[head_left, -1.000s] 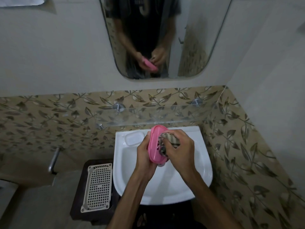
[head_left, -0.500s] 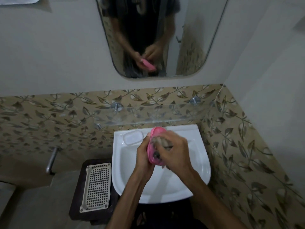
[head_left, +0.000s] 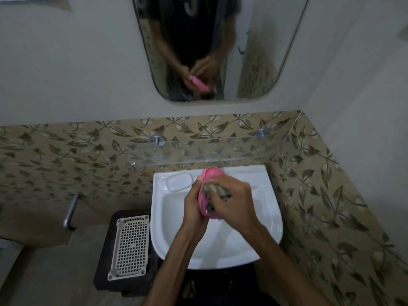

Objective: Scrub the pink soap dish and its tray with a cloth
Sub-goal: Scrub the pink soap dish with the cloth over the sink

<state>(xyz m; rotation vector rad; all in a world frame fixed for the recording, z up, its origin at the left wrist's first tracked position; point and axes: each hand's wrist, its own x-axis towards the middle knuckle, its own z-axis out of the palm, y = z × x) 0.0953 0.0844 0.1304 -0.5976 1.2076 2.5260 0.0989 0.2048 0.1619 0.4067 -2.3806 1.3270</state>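
Note:
Over the white basin [head_left: 260, 237] I hold a pink soap dish [head_left: 210, 174] on edge, its hollow side facing right. My left hand [head_left: 195, 206] grips it from the left, thumb at its upper rim. My right hand [head_left: 235, 200] clutches a striped brownish cloth [head_left: 217, 191] and presses it into the dish's hollow. Much of the dish is hidden behind both hands. I cannot tell the dish and its tray apart here.
A clear soap-shaped recess [head_left: 179, 181] sits at the basin's back left. A glass shelf [head_left: 205, 151] juts out just above the basin. A white perforated tray [head_left: 130, 244] lies on a dark stool [head_left: 106, 250] to the left. A mirror [head_left: 220, 47] hangs above.
My right hand with the cloth has slid down and back along the dish's hollow in a rubbing stroke. The left hand keeps the dish in the same place.

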